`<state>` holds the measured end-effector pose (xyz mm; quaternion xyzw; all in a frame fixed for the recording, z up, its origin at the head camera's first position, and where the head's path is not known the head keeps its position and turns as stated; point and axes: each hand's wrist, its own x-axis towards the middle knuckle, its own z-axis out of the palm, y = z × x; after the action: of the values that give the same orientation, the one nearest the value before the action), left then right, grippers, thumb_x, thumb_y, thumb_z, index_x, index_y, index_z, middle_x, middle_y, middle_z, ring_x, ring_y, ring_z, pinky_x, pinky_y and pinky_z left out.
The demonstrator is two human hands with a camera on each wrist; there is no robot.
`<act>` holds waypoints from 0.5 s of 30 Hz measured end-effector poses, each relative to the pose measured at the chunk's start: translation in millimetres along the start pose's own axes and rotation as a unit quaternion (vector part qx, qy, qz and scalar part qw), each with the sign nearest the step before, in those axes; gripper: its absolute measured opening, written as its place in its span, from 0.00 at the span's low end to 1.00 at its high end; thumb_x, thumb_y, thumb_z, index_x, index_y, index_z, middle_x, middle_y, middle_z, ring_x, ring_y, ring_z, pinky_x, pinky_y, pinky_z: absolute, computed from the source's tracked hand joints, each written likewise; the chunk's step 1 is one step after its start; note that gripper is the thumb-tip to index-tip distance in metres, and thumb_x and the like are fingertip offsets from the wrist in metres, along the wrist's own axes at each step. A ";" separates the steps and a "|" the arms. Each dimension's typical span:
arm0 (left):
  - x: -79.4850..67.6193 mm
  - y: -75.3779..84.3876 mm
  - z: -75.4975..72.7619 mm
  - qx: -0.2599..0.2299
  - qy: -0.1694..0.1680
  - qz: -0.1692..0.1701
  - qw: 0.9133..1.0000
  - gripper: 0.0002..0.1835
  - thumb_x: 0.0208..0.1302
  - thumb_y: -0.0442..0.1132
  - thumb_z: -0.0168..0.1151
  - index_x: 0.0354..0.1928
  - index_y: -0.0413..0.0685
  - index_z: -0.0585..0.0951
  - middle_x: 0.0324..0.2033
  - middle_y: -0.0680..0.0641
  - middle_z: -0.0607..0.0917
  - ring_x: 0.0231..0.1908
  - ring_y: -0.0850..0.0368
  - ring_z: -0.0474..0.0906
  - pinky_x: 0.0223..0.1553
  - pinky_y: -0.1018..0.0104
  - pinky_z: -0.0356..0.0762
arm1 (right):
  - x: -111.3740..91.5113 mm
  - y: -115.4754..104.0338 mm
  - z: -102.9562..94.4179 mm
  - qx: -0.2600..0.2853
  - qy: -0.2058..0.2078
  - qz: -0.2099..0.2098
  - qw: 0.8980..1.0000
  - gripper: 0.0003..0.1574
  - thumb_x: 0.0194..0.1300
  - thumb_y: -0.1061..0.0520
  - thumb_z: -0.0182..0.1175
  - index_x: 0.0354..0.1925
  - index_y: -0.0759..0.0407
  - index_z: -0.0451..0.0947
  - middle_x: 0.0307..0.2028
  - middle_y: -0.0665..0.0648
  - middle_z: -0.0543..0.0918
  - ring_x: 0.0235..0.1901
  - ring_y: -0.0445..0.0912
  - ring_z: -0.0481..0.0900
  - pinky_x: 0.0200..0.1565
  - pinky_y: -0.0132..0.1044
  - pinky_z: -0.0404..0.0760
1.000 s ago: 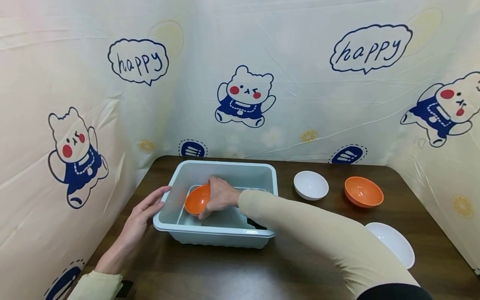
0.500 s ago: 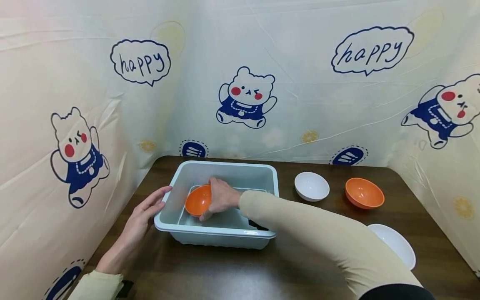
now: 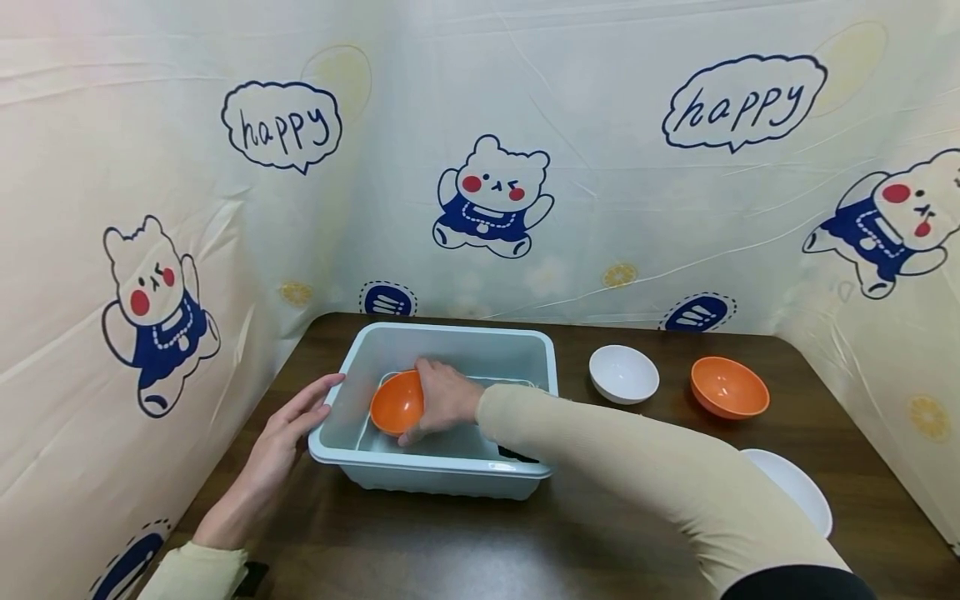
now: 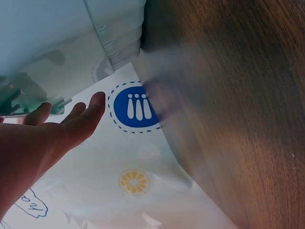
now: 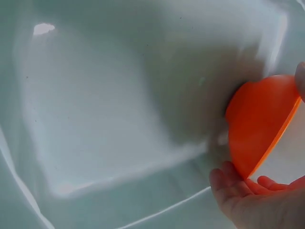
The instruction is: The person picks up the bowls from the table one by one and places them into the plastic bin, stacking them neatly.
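A pale blue-green plastic basin (image 3: 427, 460) stands on the table. Inside its left half is an orange bowl (image 3: 396, 405), gripped at the rim by my right hand (image 3: 447, 398). In the right wrist view the bowl (image 5: 259, 117) is tilted on its side, close to the basin floor (image 5: 95, 105), with fingers (image 5: 228, 188) at its lower rim and a digit at its upper edge. My left hand (image 3: 279, 433) touches the basin's left rim with loosely extended fingers. From the left wrist, that hand (image 4: 52, 136) is seen beside the basin's outer wall (image 4: 119, 28).
Right of the basin are a white bowl (image 3: 624, 375) and another orange bowl (image 3: 729, 388). A white dish (image 3: 797, 492) nearer the right edge is partly hidden by my right sleeve (image 3: 637, 454). A printed curtain (image 3: 585, 208) borders the brown table (image 3: 420, 550).
Almost nothing differs: the head view shifts very slightly. My right hand keeps its grip on the orange bowl, and my left hand stays at the basin rim.
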<state>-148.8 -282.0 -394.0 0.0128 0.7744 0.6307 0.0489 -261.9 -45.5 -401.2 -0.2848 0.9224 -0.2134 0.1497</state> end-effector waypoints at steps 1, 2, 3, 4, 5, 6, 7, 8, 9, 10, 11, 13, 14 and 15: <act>0.0 0.0 0.0 0.000 0.000 0.000 1.000 0.31 0.86 0.49 0.43 0.83 0.46 0.58 0.82 0.40 0.53 0.75 0.36 0.50 0.71 0.34 0.50 | 0.1 -0.3 0.3 -0.004 0.000 0.000 1.000 0.61 0.49 0.33 0.83 0.69 0.55 0.64 0.53 0.52 0.76 0.48 0.45 0.74 0.52 0.36 0.79; -0.1 0.1 0.0 0.001 0.000 0.000 1.000 0.31 0.86 0.49 0.43 0.83 0.46 0.58 0.82 0.40 0.53 0.74 0.36 0.50 0.71 0.34 0.51 | 0.4 -0.4 0.8 -0.007 -0.001 0.000 1.000 0.61 0.49 0.33 0.83 0.69 0.55 0.64 0.53 0.52 0.75 0.48 0.45 0.74 0.52 0.36 0.79; -0.1 0.1 0.0 0.002 -0.001 0.000 1.000 0.31 0.86 0.49 0.43 0.83 0.46 0.58 0.82 0.40 0.53 0.74 0.36 0.51 0.70 0.34 0.51 | 0.3 -0.7 1.2 -0.009 0.000 0.002 1.000 0.61 0.49 0.33 0.83 0.69 0.55 0.64 0.53 0.52 0.75 0.49 0.45 0.74 0.52 0.36 0.79; -0.1 0.2 -0.1 0.002 -0.001 -0.001 1.000 0.31 0.86 0.50 0.43 0.83 0.47 0.58 0.82 0.40 0.53 0.74 0.36 0.51 0.70 0.35 0.52 | 0.2 -0.8 1.5 -0.012 0.000 0.004 1.000 0.61 0.49 0.33 0.83 0.69 0.55 0.64 0.54 0.53 0.75 0.49 0.45 0.74 0.53 0.36 0.79; 0.0 0.2 0.0 0.003 -0.002 0.000 1.000 0.31 0.86 0.50 0.43 0.83 0.47 0.58 0.82 0.40 0.53 0.74 0.36 0.51 0.70 0.36 0.53 | 0.1 -0.9 1.9 -0.016 0.001 0.006 1.000 0.62 0.49 0.32 0.83 0.70 0.54 0.63 0.55 0.53 0.74 0.49 0.45 0.74 0.53 0.37 0.79; 0.0 0.3 0.0 0.004 -0.002 -0.001 1.000 0.31 0.86 0.49 0.43 0.83 0.47 0.58 0.82 0.40 0.53 0.74 0.36 0.51 0.70 0.36 0.53 | -0.2 -0.9 2.2 -0.019 0.002 0.007 1.000 0.63 0.49 0.32 0.82 0.71 0.54 0.63 0.56 0.53 0.74 0.50 0.45 0.74 0.53 0.37 0.79; 0.0 0.4 -0.1 0.005 -0.003 -0.001 1.000 0.31 0.86 0.49 0.43 0.83 0.47 0.58 0.82 0.40 0.53 0.74 0.36 0.51 0.70 0.36 0.53 | -0.2 -0.8 2.6 -0.021 0.003 0.010 1.000 0.64 0.49 0.32 0.82 0.71 0.54 0.62 0.58 0.54 0.73 0.50 0.45 0.74 0.54 0.37 0.79; 0.1 0.4 -0.1 0.005 -0.003 -0.001 1.000 0.31 0.86 0.49 0.43 0.83 0.47 0.58 0.82 0.40 0.53 0.74 0.36 0.52 0.70 0.36 0.54 | -0.4 -0.7 2.8 -0.020 0.004 0.011 1.000 0.64 0.49 0.32 0.83 0.72 0.54 0.62 0.59 0.54 0.72 0.51 0.46 0.74 0.54 0.37 0.80; 0.2 0.5 -0.1 0.005 -0.004 0.000 1.000 0.30 0.86 0.49 0.42 0.83 0.47 0.58 0.82 0.40 0.53 0.74 0.36 0.51 0.70 0.36 0.53 | -0.4 -0.6 2.8 -0.021 0.004 0.013 1.000 0.65 0.48 0.31 0.82 0.72 0.54 0.62 0.59 0.54 0.71 0.51 0.46 0.74 0.54 0.37 0.80; 0.2 0.5 -0.2 0.005 -0.004 0.000 1.000 0.30 0.86 0.49 0.42 0.83 0.47 0.58 0.82 0.40 0.53 0.74 0.36 0.51 0.70 0.36 0.53 | -0.4 -0.4 2.7 -0.021 0.004 0.013 1.000 0.65 0.48 0.31 0.82 0.72 0.53 0.61 0.60 0.55 0.71 0.51 0.46 0.74 0.53 0.37 0.80; 0.3 0.5 -0.3 0.005 -0.003 0.000 1.000 0.30 0.87 0.49 0.42 0.83 0.47 0.58 0.82 0.40 0.53 0.74 0.36 0.51 0.70 0.36 0.53 | -0.4 -0.2 2.7 -0.022 0.005 0.013 1.000 0.65 0.48 0.31 0.82 0.72 0.53 0.61 0.60 0.55 0.71 0.51 0.46 0.74 0.53 0.37 0.80; 0.2 0.4 -0.4 0.005 -0.003 0.000 1.000 0.30 0.87 0.49 0.42 0.83 0.47 0.58 0.82 0.40 0.53 0.74 0.36 0.52 0.70 0.36 0.53 | 0.4 0.4 2.8 -0.027 0.006 0.014 1.000 0.64 0.48 0.30 0.82 0.71 0.53 0.62 0.59 0.54 0.71 0.50 0.45 0.74 0.52 0.36 0.80; 0.1 0.4 -0.5 0.006 -0.003 0.000 1.000 0.30 0.87 0.49 0.42 0.83 0.47 0.58 0.82 0.40 0.53 0.74 0.36 0.52 0.70 0.36 0.54 | 0.7 0.5 2.7 -0.032 0.006 0.013 0.999 0.64 0.48 0.30 0.82 0.71 0.52 0.62 0.58 0.54 0.71 0.50 0.45 0.74 0.51 0.36 0.80; 0.0 0.3 -0.5 0.007 -0.003 0.000 1.000 0.30 0.87 0.49 0.42 0.83 0.47 0.58 0.82 0.40 0.53 0.74 0.36 0.52 0.69 0.36 0.54 | 1.2 0.7 2.8 -0.039 0.008 0.011 0.999 0.64 0.48 0.29 0.82 0.70 0.52 0.63 0.58 0.54 0.72 0.50 0.45 0.73 0.51 0.36 0.80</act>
<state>-148.8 -282.5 -393.5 0.0148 0.7785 0.6255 0.0508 -262.1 -46.6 -404.1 -0.2782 0.9344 -0.1778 0.1336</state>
